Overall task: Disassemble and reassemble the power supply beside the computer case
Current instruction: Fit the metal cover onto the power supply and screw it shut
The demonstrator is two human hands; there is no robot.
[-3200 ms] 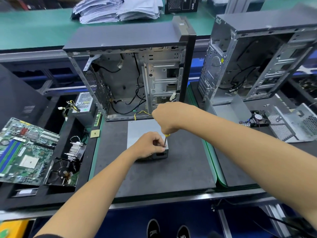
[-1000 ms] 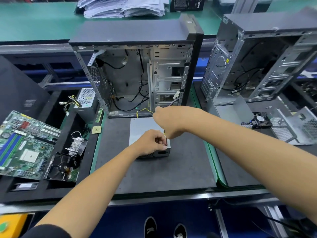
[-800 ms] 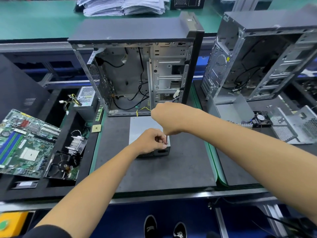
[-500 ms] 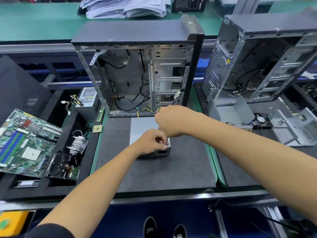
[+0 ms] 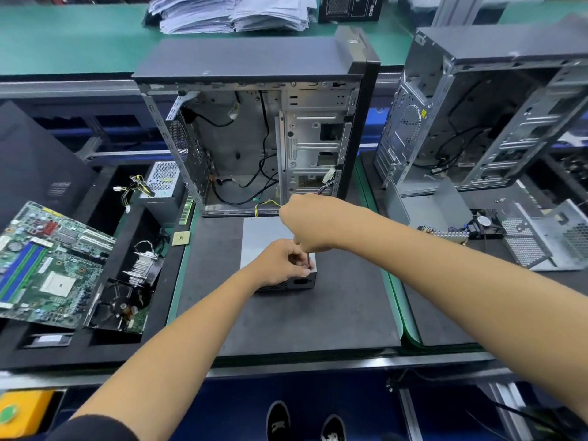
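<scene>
The right hand [image 5: 307, 222] was fisted round a screwdriver [image 5: 308, 261] pointing straight down to the near right corner of the power supply [image 5: 270, 233] beneath it, where the left hand [image 5: 281, 261] pinched at the tip.

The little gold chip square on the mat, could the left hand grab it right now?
Probably yes, once it lets go. The left hand is busy steadying the power supply, but the gold chip lies uncovered nearby with bare mat between.
</scene>
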